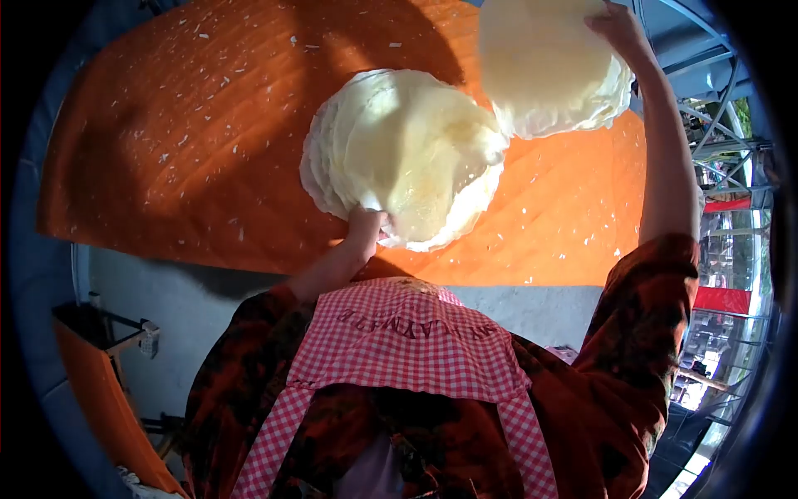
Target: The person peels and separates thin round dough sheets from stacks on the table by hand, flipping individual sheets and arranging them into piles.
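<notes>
A pile of thin, pale round flatbreads (391, 150) lies near the middle of the orange cloth, its edges uneven and wavy. At its near edge, my left hand (366, 229) is closed with the thumb and fingers pinching the rim of a flatbread. A second pile of flatbreads (553, 108) sits to the upper right, touching or slightly overlapping the first. My right hand (613, 23) reaches out to that pile's far right edge, fingers closed on the rim of its top flatbread (540, 41). Whether either hand pinches one layer or more cannot be made out.
An orange cloth (183, 150) covers the table, strewn with small white flakes. A dark folding frame with orange fabric (108, 391) stands at the lower left on the grey floor (191, 308). Metal struts (719, 116) rise beyond the right side.
</notes>
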Tool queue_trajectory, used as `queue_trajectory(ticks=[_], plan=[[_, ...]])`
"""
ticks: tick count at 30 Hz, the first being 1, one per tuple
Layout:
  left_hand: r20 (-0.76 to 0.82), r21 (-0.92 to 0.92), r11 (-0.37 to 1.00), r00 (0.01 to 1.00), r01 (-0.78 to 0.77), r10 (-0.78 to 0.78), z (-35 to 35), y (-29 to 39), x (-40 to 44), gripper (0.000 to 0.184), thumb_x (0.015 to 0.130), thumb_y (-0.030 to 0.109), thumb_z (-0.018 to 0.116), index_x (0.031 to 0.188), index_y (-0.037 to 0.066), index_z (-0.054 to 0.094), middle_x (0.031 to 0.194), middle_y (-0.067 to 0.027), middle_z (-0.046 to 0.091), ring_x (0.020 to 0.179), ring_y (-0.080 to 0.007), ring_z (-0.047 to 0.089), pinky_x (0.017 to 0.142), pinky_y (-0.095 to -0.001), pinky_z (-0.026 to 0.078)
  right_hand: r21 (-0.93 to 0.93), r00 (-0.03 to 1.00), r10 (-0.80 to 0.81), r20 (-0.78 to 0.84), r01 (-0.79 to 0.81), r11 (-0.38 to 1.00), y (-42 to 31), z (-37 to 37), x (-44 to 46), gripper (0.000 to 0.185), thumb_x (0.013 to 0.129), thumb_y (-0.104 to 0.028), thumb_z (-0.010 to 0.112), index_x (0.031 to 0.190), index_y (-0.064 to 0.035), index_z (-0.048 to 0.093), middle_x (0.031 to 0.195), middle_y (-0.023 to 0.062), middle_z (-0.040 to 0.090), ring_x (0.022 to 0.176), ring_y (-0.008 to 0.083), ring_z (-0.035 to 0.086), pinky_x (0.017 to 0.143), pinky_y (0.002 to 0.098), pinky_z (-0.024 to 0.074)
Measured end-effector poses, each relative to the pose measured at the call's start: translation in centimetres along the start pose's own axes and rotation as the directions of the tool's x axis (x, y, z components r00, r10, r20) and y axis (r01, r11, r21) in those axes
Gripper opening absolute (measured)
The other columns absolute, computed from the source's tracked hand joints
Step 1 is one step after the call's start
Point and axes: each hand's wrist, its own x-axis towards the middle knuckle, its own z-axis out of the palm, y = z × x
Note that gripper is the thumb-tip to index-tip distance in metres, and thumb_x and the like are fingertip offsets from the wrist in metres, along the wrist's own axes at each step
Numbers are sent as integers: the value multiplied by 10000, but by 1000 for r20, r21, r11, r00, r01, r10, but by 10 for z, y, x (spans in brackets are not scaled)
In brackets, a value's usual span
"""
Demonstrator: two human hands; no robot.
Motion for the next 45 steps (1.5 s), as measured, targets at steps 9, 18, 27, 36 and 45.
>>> queue_trajectory(ticks=[9, 18, 27, 36, 45], plan=[[95, -1, 986, 982, -165, 164, -11, -27, 27, 344, 846, 31, 561, 1173, 3, 459, 1033, -143, 583, 869, -278, 627, 652, -395, 560, -4, 967, -252, -37, 252, 968, -70, 194, -228, 203, 755, -19, 545, 899, -49, 684, 841, 212, 637, 776, 354, 620, 678, 423, 500], [71, -96, 990, 991, -106, 113, -3, -20, 18, 225, 878, 49, 524, 1102, 31, 511, 952, -107, 609, 817, -262, 634, 573, -405, 559, -28, 987, -10, 162, 15, 1000, -79, 168, -205, 246, 698, -22, 537, 889, -72, 685, 776, 174, 650, 719, 351, 635, 618, 418, 504], [233, -159, 987, 972, 5, 32, -12, -6, -2, 315, 858, 10, 462, 1165, 79, 459, 1019, -88, 568, 837, -229, 595, 636, -393, 535, 69, 978, -152, 145, 143, 987, -114, 266, -332, 212, 695, -64, 556, 885, -107, 641, 822, 64, 645, 729, 243, 629, 611, 346, 512], [287, -194, 981, 957, 6, 50, -4, 0, -11, 264, 916, 79, 444, 1173, 102, 502, 1102, -51, 579, 949, -161, 583, 759, -342, 506, 134, 973, -200, 118, 184, 974, -152, 241, -326, 495, 706, -205, 663, 1153, -26, 547, 1082, 113, 613, 993, 278, 595, 791, 366, 503], [570, -389, 915, 808, 103, 151, -10, 21, -8, 472, 889, 472, 528, 1215, 150, 416, 1152, -76, 517, 1070, -277, 528, 862, -482, 448, 38, 964, -32, 265, 22, 999, -67, 148, -172, 187, 774, -51, 511, 873, -46, 670, 824, 204, 632, 694, 313, 647, 597, 357, 492]])
